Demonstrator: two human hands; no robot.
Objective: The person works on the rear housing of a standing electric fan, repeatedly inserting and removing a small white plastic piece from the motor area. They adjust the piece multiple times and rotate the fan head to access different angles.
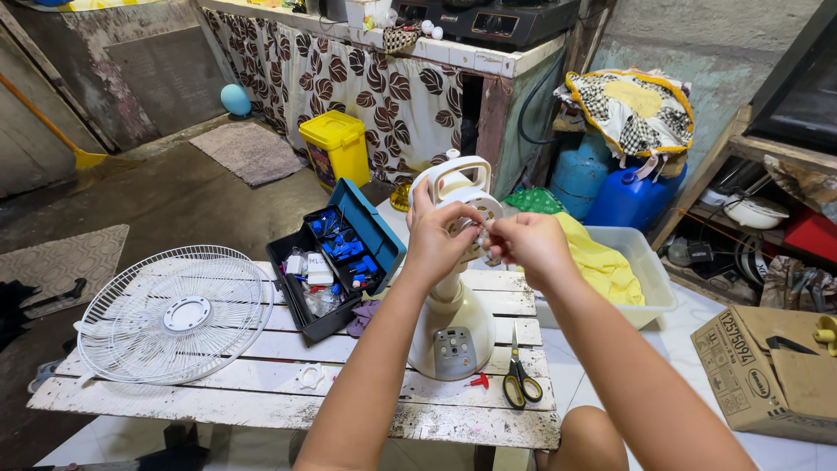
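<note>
A cream stand-fan body (453, 324) stands upright on a white slatted table (261, 397), its motor head (460, 185) bare of blades and grille. My left hand (438, 234) wraps around the front of the motor head. My right hand (529, 247) meets it from the right, fingertips pinched at the hub; whatever small part sits between them is hidden. A white wire fan grille (173, 314) lies flat on the table's left end.
An open teal toolbox (336, 257) of small blue parts sits behind the grille. Scissors (520, 377), a small red piece (477, 381) and a white plastic ring (310, 376) lie near the fan base. A clear tub holding yellow cloth (610, 270) and a cardboard box (767, 371) stand at right.
</note>
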